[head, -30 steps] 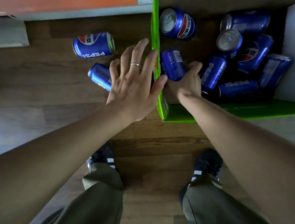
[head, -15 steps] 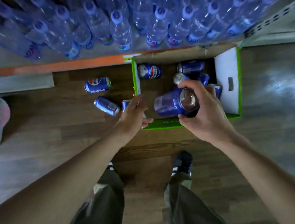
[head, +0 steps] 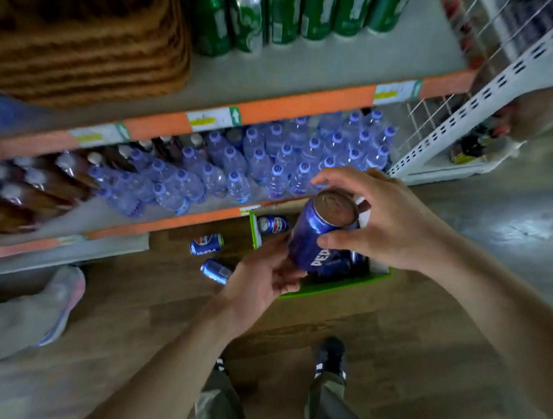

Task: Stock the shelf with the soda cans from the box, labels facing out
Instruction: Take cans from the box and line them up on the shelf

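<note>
I see both hands on one blue aluminium Pepsi can (head: pixel 316 238), raised above the green-edged cardboard box (head: pixel 338 287) on the wooden floor. My right hand (head: pixel 380 221) clasps its upper part, fingers curled round the rim; my left hand (head: pixel 266 273) cups its lower side with thumb and fingers wrapped on it. Inside the box I count one clear can (head: pixel 273 224); others are hidden. Left of the box, two loose cans (head: pixel 207 244) (head: pixel 216 271) lie on their sides.
</note>
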